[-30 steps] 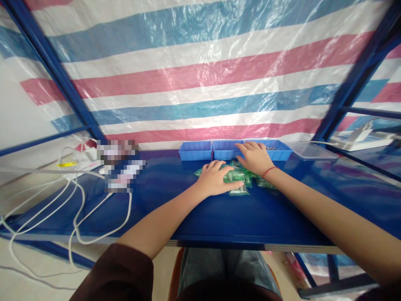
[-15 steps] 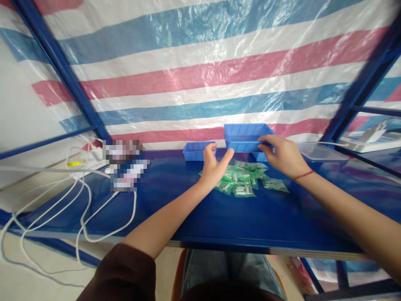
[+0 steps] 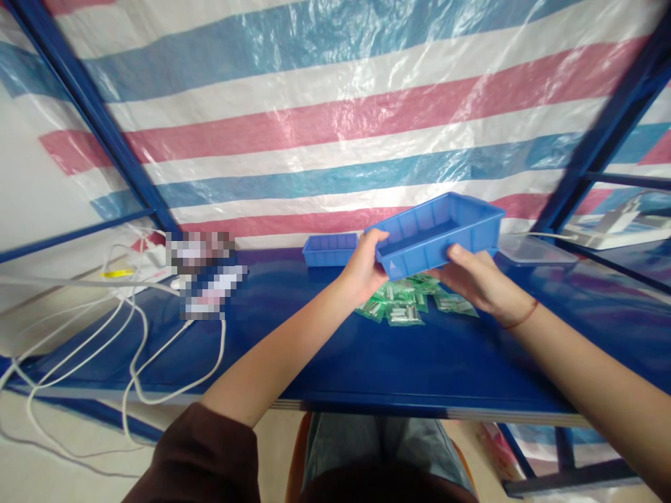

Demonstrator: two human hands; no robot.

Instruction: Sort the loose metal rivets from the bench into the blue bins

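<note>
Both hands hold a blue plastic bin (image 3: 435, 241) in the air, tilted with its right end higher. My left hand (image 3: 365, 267) grips the bin's left end, thumb over the rim. My right hand (image 3: 479, 279) is closed on its near long side, thumb against the outer wall and fingers underneath. Below the bin lies a pile of small clear-green bags (image 3: 406, 314) with silvery cylindrical pieces inside; the bin and right hand partly cover it. A second, smaller-looking blue bin (image 3: 330, 250) stands at the back of the table, left of my left hand.
The blue table (image 3: 314, 349) ends at a near edge above my lap. White cables (image 3: 141, 349) and a power strip (image 3: 139, 279) are on the left, beside blurred items. A clear plastic lid or tray (image 3: 535, 249) lies at the back right. A striped sheet (image 3: 314, 140) hangs behind.
My left hand, earlier open beside the bin, has taken hold of its left end. The bin has turned and tilted, and my right hand has shifted to its near side.
</note>
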